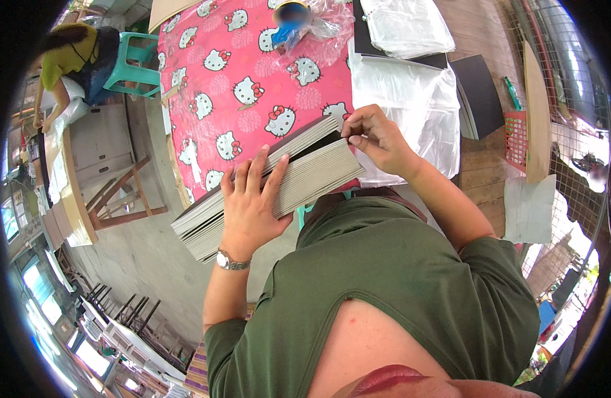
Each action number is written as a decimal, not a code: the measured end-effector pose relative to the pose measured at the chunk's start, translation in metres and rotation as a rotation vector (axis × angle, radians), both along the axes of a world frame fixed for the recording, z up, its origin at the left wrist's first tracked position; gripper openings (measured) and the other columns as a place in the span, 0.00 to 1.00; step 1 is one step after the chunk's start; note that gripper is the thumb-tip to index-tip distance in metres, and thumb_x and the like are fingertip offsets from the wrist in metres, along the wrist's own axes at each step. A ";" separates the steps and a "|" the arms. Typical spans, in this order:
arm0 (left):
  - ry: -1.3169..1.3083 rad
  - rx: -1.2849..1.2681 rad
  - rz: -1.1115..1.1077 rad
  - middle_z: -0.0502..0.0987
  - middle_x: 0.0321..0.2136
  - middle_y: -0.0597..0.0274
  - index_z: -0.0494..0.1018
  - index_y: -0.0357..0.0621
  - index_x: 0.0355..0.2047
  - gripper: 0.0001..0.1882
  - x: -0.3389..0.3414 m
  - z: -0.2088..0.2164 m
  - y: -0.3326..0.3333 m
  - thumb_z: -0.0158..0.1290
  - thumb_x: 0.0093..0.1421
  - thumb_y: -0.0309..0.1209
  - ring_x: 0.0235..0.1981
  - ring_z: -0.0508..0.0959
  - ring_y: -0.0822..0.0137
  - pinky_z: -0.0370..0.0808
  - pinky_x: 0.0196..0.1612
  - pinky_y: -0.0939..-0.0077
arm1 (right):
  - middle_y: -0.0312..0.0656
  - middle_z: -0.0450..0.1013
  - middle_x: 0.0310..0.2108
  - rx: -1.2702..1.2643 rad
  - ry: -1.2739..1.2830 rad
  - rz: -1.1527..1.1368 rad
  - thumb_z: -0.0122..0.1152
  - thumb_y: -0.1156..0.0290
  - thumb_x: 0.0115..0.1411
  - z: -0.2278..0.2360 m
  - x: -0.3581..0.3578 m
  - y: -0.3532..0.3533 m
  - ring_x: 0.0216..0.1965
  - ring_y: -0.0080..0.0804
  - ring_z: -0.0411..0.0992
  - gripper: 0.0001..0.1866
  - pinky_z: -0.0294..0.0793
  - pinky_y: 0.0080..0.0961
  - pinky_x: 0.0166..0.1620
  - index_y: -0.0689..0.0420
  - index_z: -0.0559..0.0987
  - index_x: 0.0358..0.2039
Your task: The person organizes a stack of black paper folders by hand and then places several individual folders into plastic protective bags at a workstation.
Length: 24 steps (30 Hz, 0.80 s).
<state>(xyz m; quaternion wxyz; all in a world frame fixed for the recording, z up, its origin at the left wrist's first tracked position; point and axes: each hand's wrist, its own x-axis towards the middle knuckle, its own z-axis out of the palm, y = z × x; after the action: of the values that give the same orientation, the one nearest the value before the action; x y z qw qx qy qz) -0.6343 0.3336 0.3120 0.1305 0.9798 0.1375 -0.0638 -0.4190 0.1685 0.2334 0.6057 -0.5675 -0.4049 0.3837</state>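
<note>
A thick stack of grey-edged boards point(312, 169) with dark faces lies slantwise in front of me, over the near edge of the table. My left hand point(252, 192) rests across its edges, fingers spread over the top and thumb along the near side, holding the stack. Toward the right end a dark gap parts the boards into two bunches; a smaller gap shows at the left end. There, by the right-hand gap, my right hand point(378, 138) has thumb and finger pinched at a board's corner. Its fingertips partly hide what they grip.
A pink patterned cloth point(252, 60) covers the table. Clear plastic sleeves point(411, 99) lie on its right, beside more dark boards point(479, 93). Crumpled plastic wrap point(325, 33) lies at the far side. A red basket point(516, 136) is at right; another person point(73, 60) sits far left near a green stool point(134, 63).
</note>
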 end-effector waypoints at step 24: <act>-0.016 0.045 -0.051 0.55 0.61 0.55 0.58 0.61 0.61 0.50 -0.003 -0.002 0.001 0.64 0.34 0.43 0.54 0.61 0.53 0.53 0.58 0.54 | 0.34 0.69 0.29 -0.206 0.158 0.026 0.52 0.79 0.57 0.015 0.013 0.018 0.35 0.20 0.66 0.31 0.65 0.19 0.45 0.52 0.60 0.62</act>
<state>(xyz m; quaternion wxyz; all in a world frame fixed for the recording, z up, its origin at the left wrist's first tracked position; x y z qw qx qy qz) -0.6376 0.3342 0.3100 0.1080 0.9861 0.1130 -0.0561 -0.4064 0.1863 0.2484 0.5692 -0.5893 -0.3217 0.4746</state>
